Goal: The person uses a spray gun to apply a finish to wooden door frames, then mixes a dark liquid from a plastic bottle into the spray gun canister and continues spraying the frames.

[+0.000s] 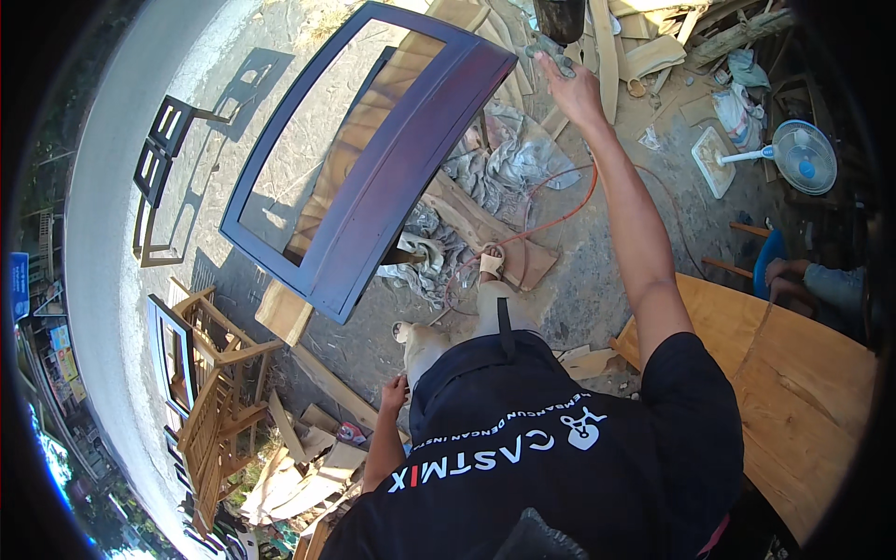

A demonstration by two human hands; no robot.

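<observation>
Dark red-brown lacquered wooden door frame (373, 159), centre-upper frame, propped tilted on timber, faces exposed. Our right hand (571, 89), top, grip closed on grey spray gun (551, 51); left hand (393, 394) loose at thigh, empty.

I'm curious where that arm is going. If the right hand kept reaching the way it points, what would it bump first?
Probably the dark container just beyond the right hand, whose fingers grip a greyish thing; depth is hard to judge. The dark wooden frame lies off to its left.

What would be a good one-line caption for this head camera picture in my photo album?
Outdoors in a wood workshop, the right hand grips a spray tool beside a dark-painted wooden frame, left hand empty at the side.
</observation>
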